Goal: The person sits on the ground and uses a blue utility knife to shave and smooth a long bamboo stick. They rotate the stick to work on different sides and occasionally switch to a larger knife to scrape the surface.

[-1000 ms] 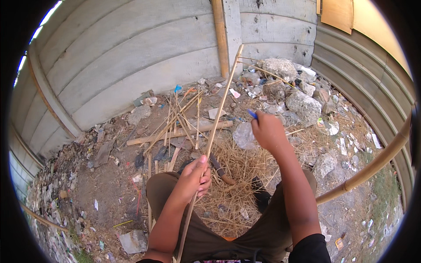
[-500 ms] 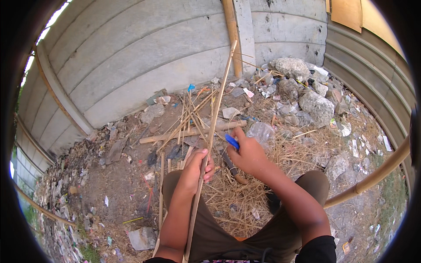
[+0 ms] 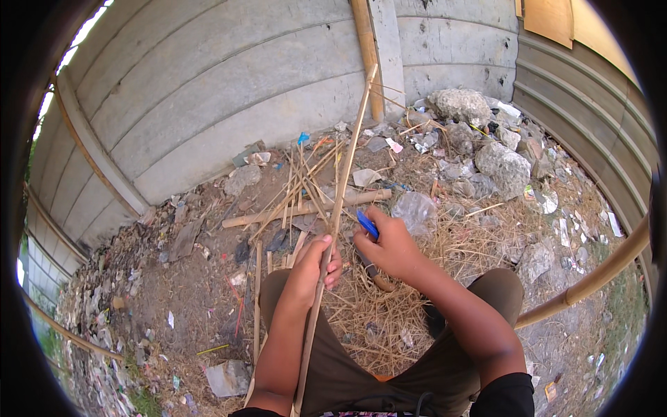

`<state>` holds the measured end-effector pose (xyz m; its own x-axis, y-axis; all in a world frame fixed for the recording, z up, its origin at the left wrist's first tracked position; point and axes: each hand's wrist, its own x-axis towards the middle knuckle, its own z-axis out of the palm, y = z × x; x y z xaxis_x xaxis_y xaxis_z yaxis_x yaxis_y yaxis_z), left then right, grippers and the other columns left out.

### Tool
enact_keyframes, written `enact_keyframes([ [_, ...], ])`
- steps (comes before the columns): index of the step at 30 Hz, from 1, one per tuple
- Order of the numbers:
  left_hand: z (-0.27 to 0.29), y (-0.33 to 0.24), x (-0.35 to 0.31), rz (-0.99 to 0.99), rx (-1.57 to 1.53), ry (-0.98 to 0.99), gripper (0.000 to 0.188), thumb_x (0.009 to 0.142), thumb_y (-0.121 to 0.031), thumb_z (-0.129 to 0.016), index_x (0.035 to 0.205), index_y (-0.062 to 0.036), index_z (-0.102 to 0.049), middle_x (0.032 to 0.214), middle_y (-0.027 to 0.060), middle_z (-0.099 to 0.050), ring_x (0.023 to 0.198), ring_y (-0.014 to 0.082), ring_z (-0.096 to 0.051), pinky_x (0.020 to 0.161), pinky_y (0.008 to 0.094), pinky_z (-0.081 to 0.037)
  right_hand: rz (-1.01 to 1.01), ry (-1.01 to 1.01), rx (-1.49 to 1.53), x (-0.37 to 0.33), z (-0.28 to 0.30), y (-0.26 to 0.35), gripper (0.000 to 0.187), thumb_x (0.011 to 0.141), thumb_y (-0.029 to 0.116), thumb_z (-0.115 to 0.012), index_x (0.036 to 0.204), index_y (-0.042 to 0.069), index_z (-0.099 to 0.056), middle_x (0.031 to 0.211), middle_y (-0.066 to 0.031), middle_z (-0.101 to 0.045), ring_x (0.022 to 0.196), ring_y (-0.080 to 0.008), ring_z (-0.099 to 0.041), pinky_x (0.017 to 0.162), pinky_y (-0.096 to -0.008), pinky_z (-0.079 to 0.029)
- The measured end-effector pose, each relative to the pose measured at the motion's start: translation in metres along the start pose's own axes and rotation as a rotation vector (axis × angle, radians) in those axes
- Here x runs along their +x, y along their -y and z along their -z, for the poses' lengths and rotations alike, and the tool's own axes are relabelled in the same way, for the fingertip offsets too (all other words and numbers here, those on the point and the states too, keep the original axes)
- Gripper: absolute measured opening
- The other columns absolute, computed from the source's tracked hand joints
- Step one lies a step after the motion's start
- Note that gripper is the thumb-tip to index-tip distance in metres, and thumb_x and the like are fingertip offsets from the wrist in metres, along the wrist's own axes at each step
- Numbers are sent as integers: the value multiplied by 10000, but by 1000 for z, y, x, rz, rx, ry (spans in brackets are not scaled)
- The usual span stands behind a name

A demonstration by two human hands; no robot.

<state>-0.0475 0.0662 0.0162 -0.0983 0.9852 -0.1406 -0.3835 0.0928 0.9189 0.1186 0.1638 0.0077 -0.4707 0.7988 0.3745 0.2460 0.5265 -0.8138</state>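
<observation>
A long, thin bamboo strip slants from beside my lap up toward the wall. My left hand is closed around it at mid-length, thumb lying along the strip. Just right of the strip, my right hand grips a blue tool that looks like a utility knife; its blade cannot be made out. The fingers of that hand are curled, close to the strip. Below it on the ground lies a large knife with a curved wooden handle, its dark blade partly hidden by my right hand.
Several split bamboo sticks lie crossed over a thicker bamboo pole ahead. Shavings cover the ground between my knees. Rocks and litter sit at the far right, below a concrete wall. A bamboo pole curves past my right knee.
My right hand has shifted slightly down and left, and its raised forefinger has curled in. The left hand and the bamboo strip have hardly moved.
</observation>
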Motion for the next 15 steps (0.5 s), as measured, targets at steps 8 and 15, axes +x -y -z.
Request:
enact_keyframes([
  [8,0,-1,-1,-14,5,-10,293,1025,-332,-443,854,-95,-458,607,4,-430,431,91,-388,397,252,-323,20,35,-13,-1,-3,2,231,881,175,-664,846,-10,-530,601,-130,-516,534,-175,-471,525,-373,-413],
  [15,1,-1,-3,-11,5,-14,286,1024,-328,-448,858,-95,-465,609,9,-440,433,91,-391,397,249,-325,15,-25,44,-1,-3,4,236,910,177,-647,848,2,-502,593,-132,-511,557,-205,-464,519,-383,-401],
])
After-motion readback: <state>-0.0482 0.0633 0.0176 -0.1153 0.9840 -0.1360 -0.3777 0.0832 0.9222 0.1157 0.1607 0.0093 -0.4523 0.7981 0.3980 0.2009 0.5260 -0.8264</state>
